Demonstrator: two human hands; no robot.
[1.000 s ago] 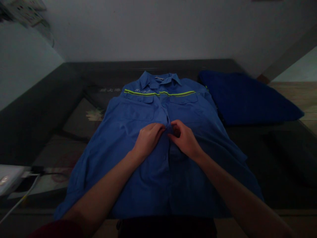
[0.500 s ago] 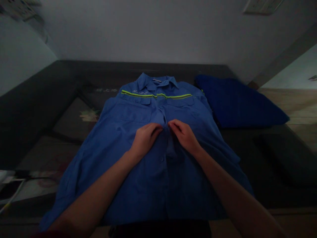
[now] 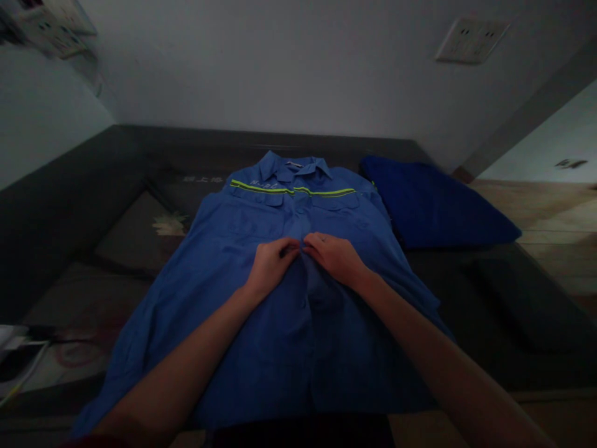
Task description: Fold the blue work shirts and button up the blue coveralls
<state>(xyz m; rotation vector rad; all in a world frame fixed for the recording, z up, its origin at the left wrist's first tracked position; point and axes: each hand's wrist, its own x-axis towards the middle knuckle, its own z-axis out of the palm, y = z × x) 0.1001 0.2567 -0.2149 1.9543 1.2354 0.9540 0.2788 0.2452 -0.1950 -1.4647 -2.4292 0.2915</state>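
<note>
A blue work shirt [image 3: 242, 311] with a yellow-green stripe across the chest lies flat, front up, on a dark bed [image 3: 107, 180], collar away from me. My left hand [image 3: 270, 264] and my right hand [image 3: 333, 258] meet at the shirt's front placket, below the chest pockets. Both pinch the fabric edges there, fingertips touching. A button shows lower on the placket.
A dark blue folded garment [image 3: 429, 205] lies on the bed to the right of the shirt. A white cable and a device [image 3: 13, 354] sit at the left edge. A wall socket plate [image 3: 471, 40] is up right. Wooden floor [image 3: 555, 218] lies to the right.
My hands have closed together at the placket, a little higher on the shirt. The view has tilted up and shifted, so the wall socket now shows.
</note>
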